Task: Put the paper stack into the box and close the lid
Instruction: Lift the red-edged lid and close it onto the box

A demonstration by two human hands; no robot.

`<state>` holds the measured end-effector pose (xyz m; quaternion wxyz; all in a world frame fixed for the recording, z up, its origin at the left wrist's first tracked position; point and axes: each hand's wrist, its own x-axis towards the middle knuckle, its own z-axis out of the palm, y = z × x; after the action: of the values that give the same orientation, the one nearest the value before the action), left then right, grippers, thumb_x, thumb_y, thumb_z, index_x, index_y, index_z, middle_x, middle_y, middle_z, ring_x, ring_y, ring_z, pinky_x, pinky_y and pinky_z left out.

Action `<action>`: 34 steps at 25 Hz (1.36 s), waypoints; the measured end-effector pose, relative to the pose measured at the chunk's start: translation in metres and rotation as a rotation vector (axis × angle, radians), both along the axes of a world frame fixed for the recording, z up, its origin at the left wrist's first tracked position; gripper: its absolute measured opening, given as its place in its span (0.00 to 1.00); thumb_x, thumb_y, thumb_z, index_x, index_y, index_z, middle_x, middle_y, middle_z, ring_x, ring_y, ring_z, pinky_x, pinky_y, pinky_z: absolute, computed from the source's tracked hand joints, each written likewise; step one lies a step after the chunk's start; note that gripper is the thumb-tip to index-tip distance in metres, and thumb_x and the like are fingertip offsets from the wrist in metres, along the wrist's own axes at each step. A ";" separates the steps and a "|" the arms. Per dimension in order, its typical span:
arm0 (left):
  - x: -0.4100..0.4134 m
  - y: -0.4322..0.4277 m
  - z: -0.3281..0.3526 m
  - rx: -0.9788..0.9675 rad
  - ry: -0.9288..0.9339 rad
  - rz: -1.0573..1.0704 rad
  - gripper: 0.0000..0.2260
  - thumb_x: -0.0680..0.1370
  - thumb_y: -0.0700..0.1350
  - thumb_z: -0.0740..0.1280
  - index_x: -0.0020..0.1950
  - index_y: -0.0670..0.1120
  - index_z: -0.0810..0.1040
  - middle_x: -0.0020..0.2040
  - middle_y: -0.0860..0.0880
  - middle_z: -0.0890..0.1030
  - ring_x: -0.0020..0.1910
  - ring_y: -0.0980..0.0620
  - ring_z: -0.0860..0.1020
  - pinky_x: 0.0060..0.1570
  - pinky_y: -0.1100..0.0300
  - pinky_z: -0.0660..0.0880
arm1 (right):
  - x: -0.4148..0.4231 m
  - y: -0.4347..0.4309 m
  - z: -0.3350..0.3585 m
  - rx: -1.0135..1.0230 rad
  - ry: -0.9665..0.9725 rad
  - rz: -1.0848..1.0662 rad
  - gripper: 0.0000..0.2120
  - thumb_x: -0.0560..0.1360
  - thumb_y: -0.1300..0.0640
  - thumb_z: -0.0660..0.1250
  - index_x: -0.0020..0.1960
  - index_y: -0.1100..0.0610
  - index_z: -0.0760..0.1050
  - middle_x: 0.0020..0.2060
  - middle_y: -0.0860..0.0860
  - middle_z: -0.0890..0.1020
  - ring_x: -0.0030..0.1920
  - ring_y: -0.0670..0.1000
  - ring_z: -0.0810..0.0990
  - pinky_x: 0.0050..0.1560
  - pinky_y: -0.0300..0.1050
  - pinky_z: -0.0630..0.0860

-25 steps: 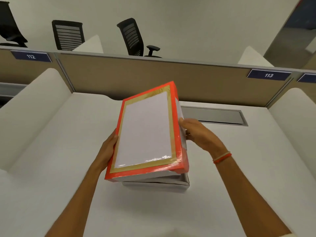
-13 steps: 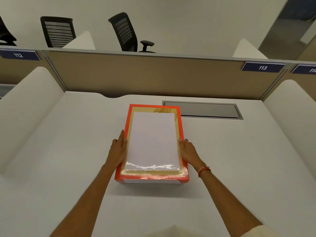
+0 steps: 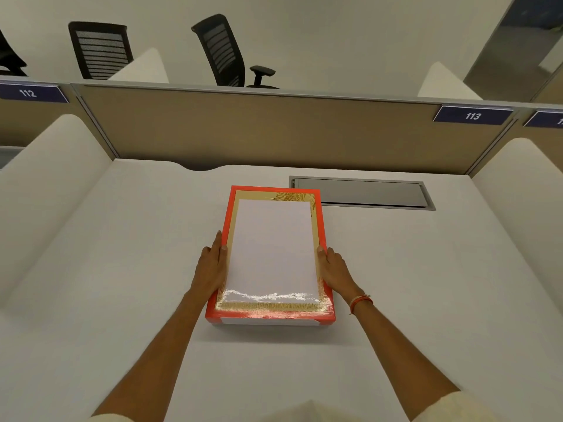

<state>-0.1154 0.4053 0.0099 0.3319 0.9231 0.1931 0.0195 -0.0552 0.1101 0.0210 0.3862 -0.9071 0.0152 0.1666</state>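
Observation:
A flat box lies in the middle of the white desk with its lid (image 3: 272,251) down on it. The lid is orange-red with a gold border and a white centre panel. A strip of the white box base (image 3: 268,322) shows under the lid's near edge. My left hand (image 3: 213,264) presses flat against the lid's left side. At the right edge my right hand (image 3: 333,269) grips the lid, thumb on top. The paper stack is not visible.
A grey cable hatch (image 3: 362,193) is set into the desk just behind and right of the box. A tan partition (image 3: 259,132) closes the back, white side dividers (image 3: 51,190) flank the desk, and black office chairs (image 3: 222,50) stand beyond.
A second ago the lid was tilted up above the base in both hands. It came down flat onto the box, and both hands now rest on its sides.

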 end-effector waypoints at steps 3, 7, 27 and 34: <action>0.001 0.001 -0.004 0.008 -0.002 -0.007 0.25 0.83 0.56 0.50 0.80 0.52 0.52 0.58 0.40 0.76 0.51 0.48 0.76 0.55 0.50 0.76 | 0.001 -0.001 -0.007 -0.031 -0.015 0.011 0.23 0.81 0.42 0.47 0.59 0.59 0.69 0.52 0.58 0.77 0.48 0.53 0.77 0.49 0.43 0.73; 0.001 0.002 -0.006 0.011 0.002 -0.011 0.26 0.83 0.55 0.51 0.79 0.51 0.52 0.59 0.40 0.76 0.53 0.45 0.78 0.56 0.49 0.78 | 0.003 0.000 -0.009 -0.025 -0.007 0.006 0.24 0.81 0.41 0.47 0.61 0.58 0.69 0.55 0.59 0.78 0.51 0.54 0.78 0.53 0.48 0.77; 0.021 -0.029 -0.015 0.420 -0.058 -0.294 0.41 0.75 0.68 0.31 0.79 0.43 0.50 0.81 0.46 0.52 0.80 0.48 0.49 0.76 0.56 0.43 | 0.004 0.038 -0.026 -0.449 -0.406 0.227 0.43 0.72 0.32 0.29 0.79 0.57 0.43 0.79 0.53 0.48 0.79 0.52 0.45 0.78 0.46 0.42; 0.021 -0.032 -0.027 0.416 -0.040 -0.256 0.39 0.77 0.66 0.35 0.79 0.43 0.53 0.80 0.46 0.55 0.79 0.47 0.53 0.76 0.54 0.47 | 0.003 0.040 -0.032 -0.479 -0.409 0.219 0.42 0.73 0.33 0.29 0.79 0.56 0.43 0.79 0.53 0.48 0.79 0.52 0.46 0.78 0.47 0.43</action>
<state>-0.0946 0.3730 -0.0175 0.1380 0.9880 0.0596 0.0351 -0.0527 0.1499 -0.0109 0.1368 -0.9830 -0.1216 0.0133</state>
